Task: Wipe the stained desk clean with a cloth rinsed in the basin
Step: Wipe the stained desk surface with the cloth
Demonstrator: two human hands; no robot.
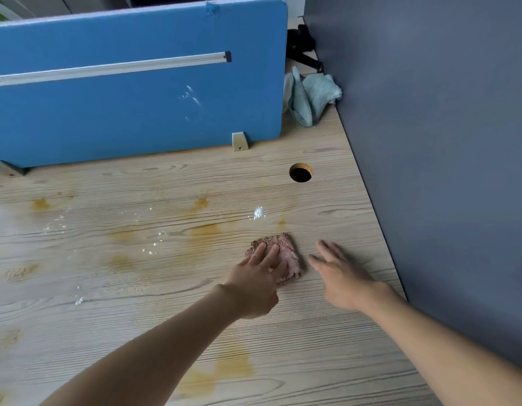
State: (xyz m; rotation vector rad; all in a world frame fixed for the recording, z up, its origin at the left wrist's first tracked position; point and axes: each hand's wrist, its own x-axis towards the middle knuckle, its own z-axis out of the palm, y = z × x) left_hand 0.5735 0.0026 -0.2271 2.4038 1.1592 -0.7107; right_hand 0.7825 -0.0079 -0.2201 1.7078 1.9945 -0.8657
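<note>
The surface point(327, 332) I lean on is pale wood-grain board, matt, ribbed with fine lines. It is blotched with dull yellow-brown stains point(205, 230) and dusted with white powder point(258, 213). The cloth point(289, 253) under my left grip point(254, 285) is pinkish-brown, nubbly and coarse. The cable hole point(300, 172) shows a raw brown cut edge. The blue partition point(107, 118) looks matt, with a brushed metal rail point(107, 68) and a metal bracket point(240, 141). The teal towel point(312, 95) looks soft and fluffy. The grey wall panel point(444, 142) is smooth and matt.
</note>
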